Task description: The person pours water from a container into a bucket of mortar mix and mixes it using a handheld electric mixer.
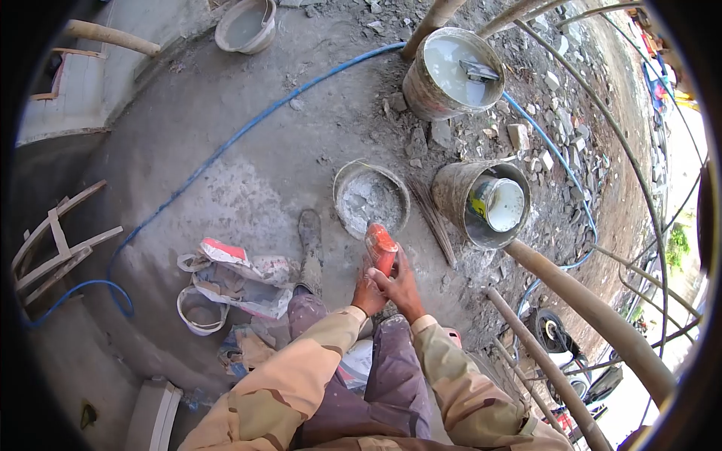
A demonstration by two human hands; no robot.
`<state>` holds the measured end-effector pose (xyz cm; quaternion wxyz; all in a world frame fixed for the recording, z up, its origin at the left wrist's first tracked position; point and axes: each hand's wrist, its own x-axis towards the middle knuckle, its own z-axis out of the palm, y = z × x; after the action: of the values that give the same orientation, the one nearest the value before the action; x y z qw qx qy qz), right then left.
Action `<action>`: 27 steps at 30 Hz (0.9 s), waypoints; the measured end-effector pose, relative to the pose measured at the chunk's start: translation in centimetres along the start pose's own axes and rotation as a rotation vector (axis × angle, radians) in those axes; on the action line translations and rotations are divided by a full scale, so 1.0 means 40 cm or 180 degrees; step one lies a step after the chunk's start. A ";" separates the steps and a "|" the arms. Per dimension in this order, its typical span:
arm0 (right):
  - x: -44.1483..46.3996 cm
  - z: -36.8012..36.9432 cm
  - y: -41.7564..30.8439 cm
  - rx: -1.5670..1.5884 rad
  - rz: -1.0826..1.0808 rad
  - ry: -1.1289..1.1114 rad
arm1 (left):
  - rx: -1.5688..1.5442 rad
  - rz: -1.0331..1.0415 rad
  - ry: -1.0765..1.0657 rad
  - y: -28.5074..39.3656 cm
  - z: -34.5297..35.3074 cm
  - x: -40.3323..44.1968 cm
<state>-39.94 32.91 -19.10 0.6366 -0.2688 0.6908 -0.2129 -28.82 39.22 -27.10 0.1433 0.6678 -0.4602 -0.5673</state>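
Observation:
Both my hands are closed around a red power tool [382, 252] that looks like a drill, held low in front of my knees. My left hand [367, 292] wraps its left side and my right hand [404, 291] grips its right side. The tool's far end reaches the near rim of a round bucket [340, 180]. Inside that bucket lies a pale grey, lumpy mix [368, 199]. Whatever sticks out below the tool cannot be made out.
Right of the mix stand a bucket with a white pail inside [451, 184] and a bucket of cloudy water [421, 86]. Thin rods [432, 222] lie between. A torn sack [259, 297] and small pail [203, 327] sit left. A blue hose [226, 146] crosses the floor; poles [587, 308] rise at right.

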 end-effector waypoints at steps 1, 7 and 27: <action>0.038 0.044 0.014 -0.0381 -0.0120 0.0541 | 0.0166 0.0185 -0.0135 -0.038 0.031 0.020; 0.129 0.095 0.060 -0.0917 -0.0225 0.1261 | 0.0028 0.0470 -0.0586 0.069 -0.207 -0.054; 0.147 0.103 -0.109 -0.2969 0.0184 0.0922 | 0.1223 -0.0675 0.0540 -0.327 -0.327 -0.298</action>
<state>-35.68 26.02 -21.23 0.3512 -0.4737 0.8012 0.1019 -10.49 51.18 -24.84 -0.0087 0.7727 -0.4733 -0.4230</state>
